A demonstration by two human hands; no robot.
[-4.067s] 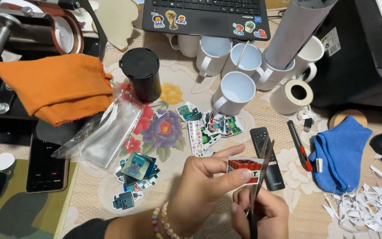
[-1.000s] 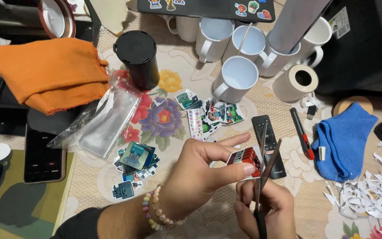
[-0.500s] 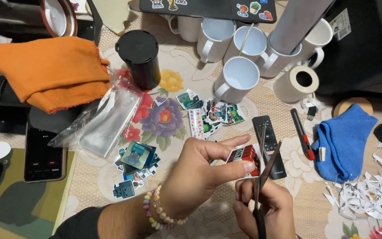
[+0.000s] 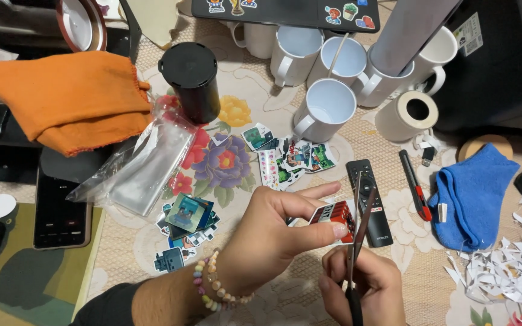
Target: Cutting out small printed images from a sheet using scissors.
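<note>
Cutting a sticker with scissors over the table

The left hand (image 4: 267, 238) pinches a red sticker (image 4: 332, 214) between thumb and fingers — held above the floral cloth (image 4: 243, 108), just beside the remote (image 4: 370, 202). The right hand (image 4: 364, 290) grips scissors (image 4: 357, 241), blades parted at the sticker's right edge. Cut stickers (image 4: 288, 157) lie near the mugs (image 4: 324, 108) — paper scraps (image 4: 509, 271) to the right.

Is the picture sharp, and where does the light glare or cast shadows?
Head view: sharp overall, even indoor light; soft glare on the plastic bag; the left hand and scissors show crisp; dark shadow under the orange cloth.
</note>
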